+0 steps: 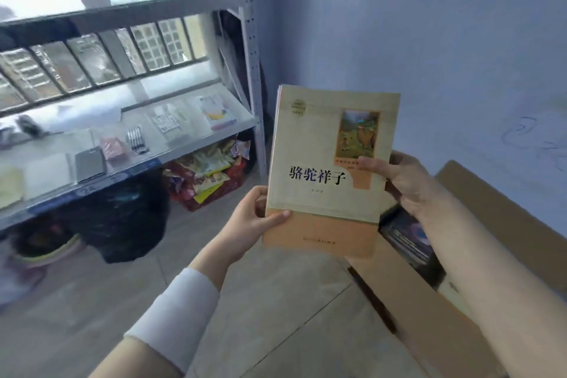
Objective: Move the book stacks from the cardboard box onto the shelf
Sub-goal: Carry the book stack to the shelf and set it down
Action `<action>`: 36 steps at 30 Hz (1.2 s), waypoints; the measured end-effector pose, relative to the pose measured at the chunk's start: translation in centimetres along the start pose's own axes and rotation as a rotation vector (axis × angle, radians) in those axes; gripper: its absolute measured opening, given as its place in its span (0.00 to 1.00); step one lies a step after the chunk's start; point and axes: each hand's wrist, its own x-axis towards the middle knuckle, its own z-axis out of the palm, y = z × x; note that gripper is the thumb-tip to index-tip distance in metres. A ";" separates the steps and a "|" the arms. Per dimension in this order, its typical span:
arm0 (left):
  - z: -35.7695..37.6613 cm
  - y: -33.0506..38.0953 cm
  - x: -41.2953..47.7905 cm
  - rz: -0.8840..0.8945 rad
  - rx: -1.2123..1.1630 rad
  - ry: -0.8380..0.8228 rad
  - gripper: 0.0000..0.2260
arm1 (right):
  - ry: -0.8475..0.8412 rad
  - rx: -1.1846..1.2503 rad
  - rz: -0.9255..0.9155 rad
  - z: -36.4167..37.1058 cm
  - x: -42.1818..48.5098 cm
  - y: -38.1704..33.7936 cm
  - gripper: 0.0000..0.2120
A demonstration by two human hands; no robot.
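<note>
I hold a stack of books (325, 144) in the air between the box and the shelf; the top one has a cream and orange cover with black characters and a small picture. My left hand (254, 215) grips its lower left edge, thumb on the cover. My right hand (399, 181) grips the right edge, thumb on the cover. The open cardboard box (429, 310) sits on the floor at the lower right, with dark books (408, 239) inside. The grey metal shelf (196, 144) stands at the left.
The middle shelf board carries pens (136, 139), a grey notebook (89, 164), a pink pack (114, 147) and printed sheets (216, 112). Under it sit a black bag (122, 218) and a red basket of colourful packets (205, 181). A pale wall rises at the right.
</note>
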 end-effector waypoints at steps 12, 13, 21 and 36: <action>-27.8 1.2 -11.2 0.134 -0.163 0.446 0.13 | -0.472 -0.164 -0.047 33.0 3.3 -3.6 0.24; -29.8 1.1 -11.5 0.139 -0.171 0.470 0.13 | -0.496 -0.149 -0.069 35.4 3.7 -4.0 0.18; -46.8 3.2 -10.9 0.181 -0.164 0.596 0.15 | -0.646 -0.091 -0.173 53.6 8.8 -6.9 0.08; -77.1 5.9 -17.2 0.291 -0.149 0.766 0.17 | -0.869 -0.038 -0.260 86.7 9.9 -10.9 0.12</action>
